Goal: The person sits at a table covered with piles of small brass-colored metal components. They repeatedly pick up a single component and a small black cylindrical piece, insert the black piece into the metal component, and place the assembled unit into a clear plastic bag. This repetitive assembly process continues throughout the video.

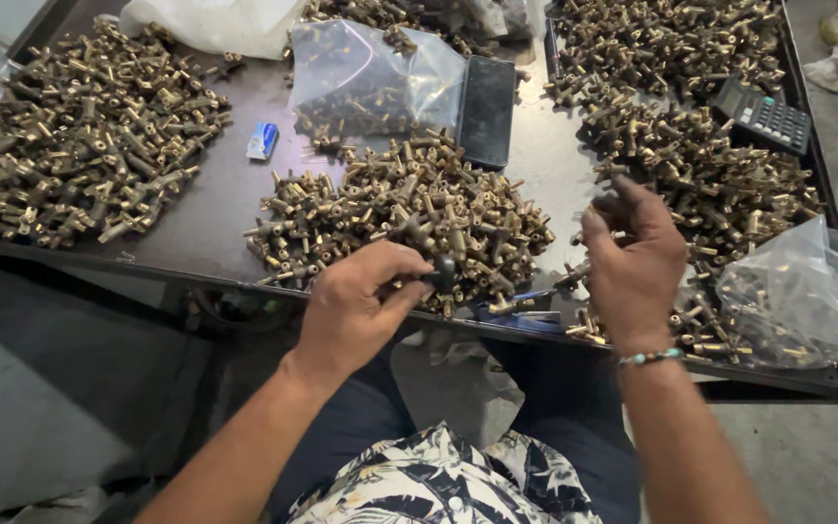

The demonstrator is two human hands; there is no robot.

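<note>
Your left hand (356, 306) is closed around a dark fitting (441, 273), thumb and fingers pinching it at the near edge of the middle pile (409, 218) of brass fittings. Your right hand (632, 262) is raised over the right pile (720, 184), fingers curled around a small brass piece (601, 212) that is mostly hidden, with a beaded bracelet (650, 357) on its wrist. Both piles lie on the dark counter (215, 213), and a third pile (80, 146) sits well apart at the far left. Behind the middle pile lies a clear bag (370, 82) with some fittings inside, and just beside it a black phone (488, 109). A small blue-and-white object (262, 141) lies between the left and middle piles. A calculator (761, 116) rests on the right pile's far side, and another clear bag (812, 291) sits at the counter's right corner, near your right hand.
</note>
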